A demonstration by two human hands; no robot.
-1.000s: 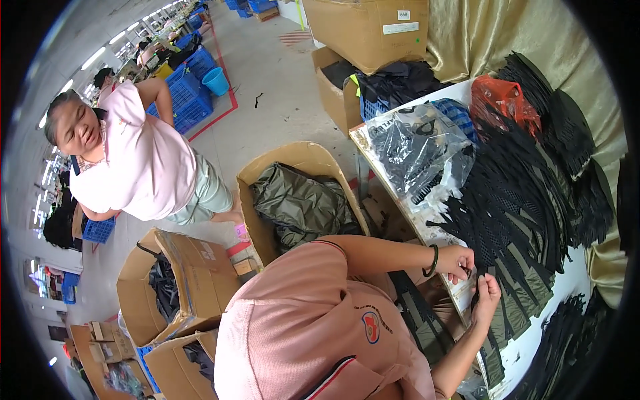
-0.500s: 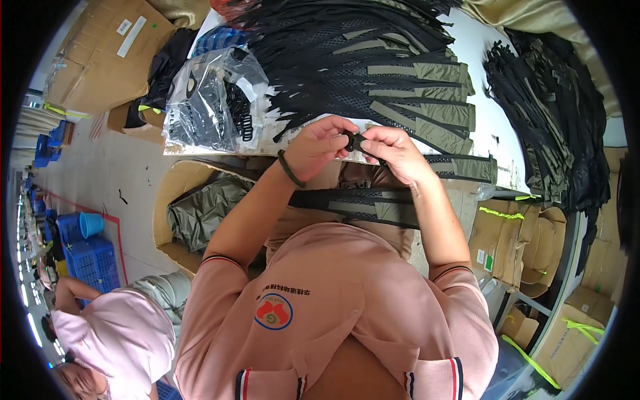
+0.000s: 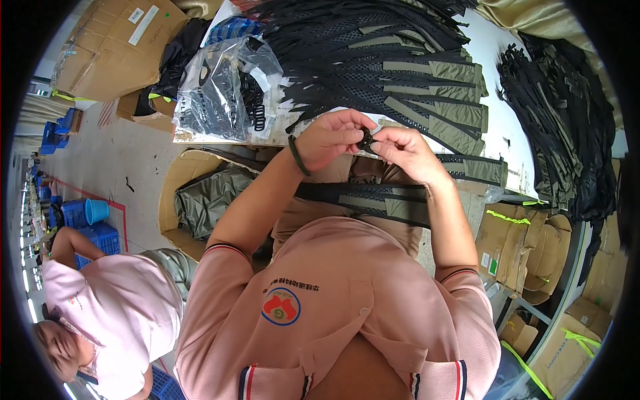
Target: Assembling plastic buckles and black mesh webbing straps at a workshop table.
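Pinched between the fingertips of both hands, just off the table's near edge, is a small black plastic buckle (image 3: pixel 365 142). My left hand (image 3: pixel 331 140) closes on it from the left, and my right hand (image 3: pixel 408 155) from the right. Fingers cover much of the piece. Across my lap lies a black mesh strap with an olive panel (image 3: pixel 381 201). Beyond my hands, several more black and olive straps (image 3: pixel 443 107) fan out over the white table (image 3: pixel 510 150). A clear plastic bag (image 3: pixel 217 87) with black plastic parts rests left of them.
An open carton (image 3: pixel 167 193) holding olive fabric stands on the left. Dark straps (image 3: pixel 567 120) hang in a heap at the table's right end. More cartons (image 3: pixel 517 250) are low on the right. A person in a pink shirt (image 3: pixel 113 300) is at lower left.
Both hands still hold the buckle, but their fingers and the piece have turned slightly. A dark end that stuck out below my right fingers no longer shows. The whole view has shifted a little.
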